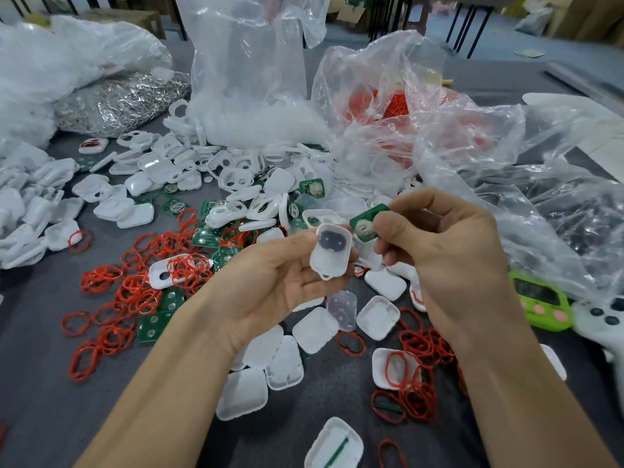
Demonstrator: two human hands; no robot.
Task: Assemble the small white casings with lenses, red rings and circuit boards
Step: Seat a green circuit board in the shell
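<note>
My left hand (270, 282) holds a small white casing (332, 253) by its fingertips, hollow side up, with a dark lens opening near its top. My right hand (449, 251) pinches a green circuit board (366, 222) between thumb and forefinger, just right of and above the casing, nearly touching its upper edge. Loose red rings (135, 285) lie scattered across the grey table (44, 400). More white casings (283, 352) and green boards (312, 188) lie around and beyond both hands.
Clear plastic bags (250, 82) of white parts and red rings (391, 106) stand at the back, with a silvery bag (114, 103) at the back left. A green timer (540, 305) and a white controller (604, 319) lie at the right.
</note>
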